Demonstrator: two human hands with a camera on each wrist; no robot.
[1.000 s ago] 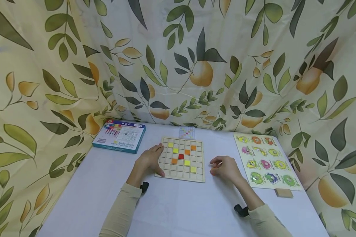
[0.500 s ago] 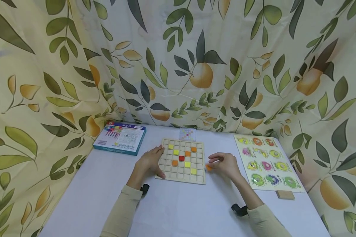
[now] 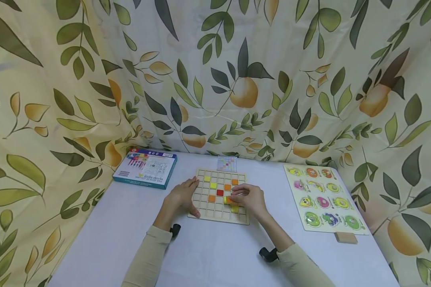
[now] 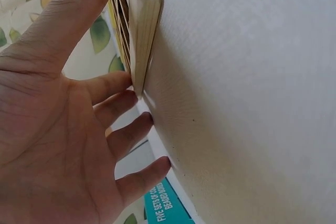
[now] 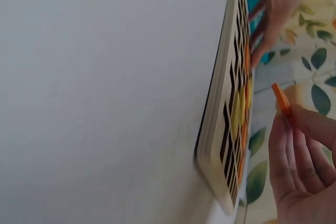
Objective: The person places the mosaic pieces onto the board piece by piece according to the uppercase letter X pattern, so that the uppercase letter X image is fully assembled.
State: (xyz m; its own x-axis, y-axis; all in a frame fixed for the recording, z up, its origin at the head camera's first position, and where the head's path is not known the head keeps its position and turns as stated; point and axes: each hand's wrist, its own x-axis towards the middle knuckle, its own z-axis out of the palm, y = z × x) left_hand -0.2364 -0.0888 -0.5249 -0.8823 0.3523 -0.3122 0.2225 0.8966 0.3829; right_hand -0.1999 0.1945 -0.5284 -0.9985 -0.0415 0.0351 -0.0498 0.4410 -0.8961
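Observation:
A square wooden grid board (image 3: pixel 203 203) lies on the table, with yellow, orange and red tiles in some of its cells. My left hand (image 3: pixel 182 197) rests along the board's left side, thumb at the near corner and fingers spread toward the far edge. Its fingers look fairly straight in the left wrist view, the fingertips beside the board's side. Between thumb and fingers, my right hand (image 3: pixel 250 198) pinches an orange tile (image 5: pixel 282 99). The tile is held over the right half of the board, overlapping a yellow tile in the head view.
Behind the board lies a small printed pattern card (image 3: pixel 227 163). A flat blue box (image 3: pixel 145 167) is at the back left. To the right lies a fruit picture board (image 3: pixel 325 199), with a wooden block (image 3: pixel 346 238) at its near edge. Patterned curtains surround the table.
My right hand has moved left from the table beside the board to above the board, carrying the orange tile. The left hand stays at the board's left side.

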